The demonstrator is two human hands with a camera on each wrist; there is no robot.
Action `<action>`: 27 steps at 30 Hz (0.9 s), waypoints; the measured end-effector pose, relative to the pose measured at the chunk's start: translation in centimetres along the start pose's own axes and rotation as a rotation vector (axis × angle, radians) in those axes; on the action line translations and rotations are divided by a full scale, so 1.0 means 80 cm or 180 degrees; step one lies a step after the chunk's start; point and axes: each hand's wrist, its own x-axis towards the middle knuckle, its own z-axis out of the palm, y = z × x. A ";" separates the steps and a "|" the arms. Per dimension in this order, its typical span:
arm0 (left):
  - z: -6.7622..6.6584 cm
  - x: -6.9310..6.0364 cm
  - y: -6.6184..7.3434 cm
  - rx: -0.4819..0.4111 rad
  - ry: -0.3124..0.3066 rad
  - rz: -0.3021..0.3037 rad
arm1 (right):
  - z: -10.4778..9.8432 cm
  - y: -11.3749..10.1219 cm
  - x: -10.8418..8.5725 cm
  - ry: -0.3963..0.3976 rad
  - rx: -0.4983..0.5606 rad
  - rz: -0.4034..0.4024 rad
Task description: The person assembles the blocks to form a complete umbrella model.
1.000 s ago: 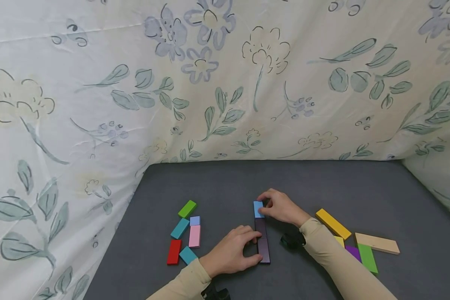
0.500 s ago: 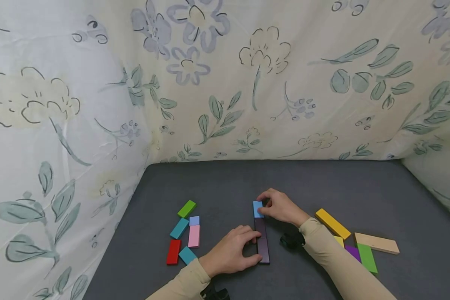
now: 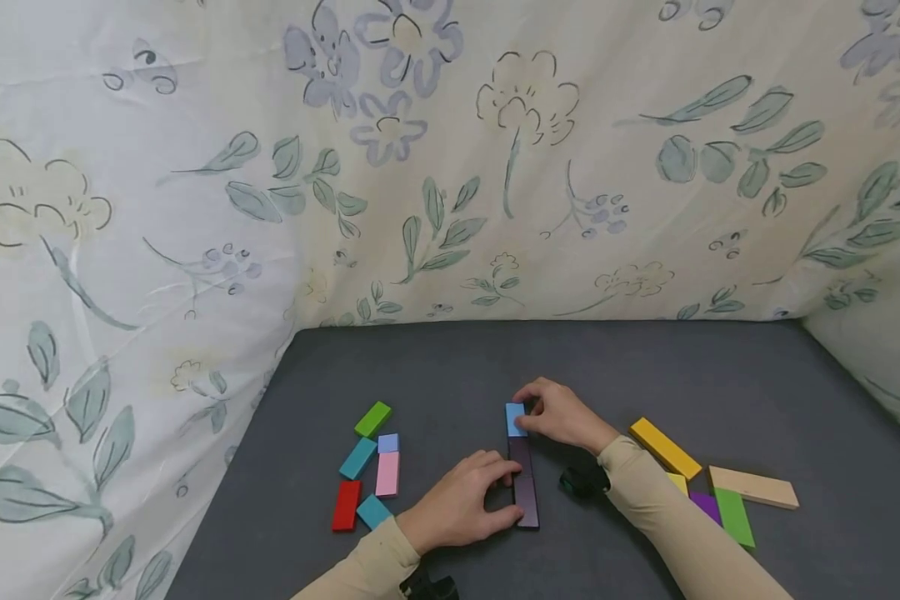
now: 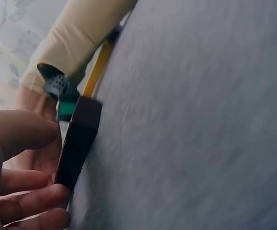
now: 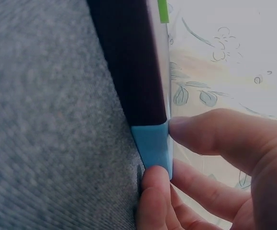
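Near the table's middle, a light blue block point(image 3: 516, 419) and two dark purple blocks, the middle one point(image 3: 521, 455) and the near one point(image 3: 527, 500), lie end to end in a straight row. My right hand point(image 3: 566, 417) pinches the blue block at the far end between thumb and fingers. In the right wrist view, the blue block point(image 5: 152, 142) butts against a dark block point(image 5: 133, 62). My left hand point(image 3: 465, 500) holds the near purple block from its left side, thumb near the close end, fingers by the joint. The left wrist view shows fingertips touching a dark block point(image 4: 80, 143).
Left of the row lie a green block point(image 3: 373, 419), teal blocks point(image 3: 357, 458), a red block point(image 3: 347, 506), a pink block point(image 3: 387, 473) and a small periwinkle block point(image 3: 388, 443). Rightward are yellow point(image 3: 665, 447), tan point(image 3: 753, 487) and green blocks point(image 3: 735, 517), partly behind the right sleeve.
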 end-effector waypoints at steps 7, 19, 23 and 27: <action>-0.007 0.020 -0.011 0.0215 0.0169 -0.0146 | 0.000 0.002 0.000 -0.0014 0.0025 -0.0002; -0.011 0.052 -0.027 0.0502 0.0198 -0.0298 | -0.002 0.003 0.000 -0.0061 0.0081 -0.0007; -0.011 0.054 -0.029 0.0485 0.0196 -0.0280 | -0.006 0.000 0.000 -0.0092 0.0102 0.0038; -0.012 0.054 -0.028 0.0463 0.0208 -0.0291 | -0.017 -0.002 -0.006 -0.0065 0.0074 0.0052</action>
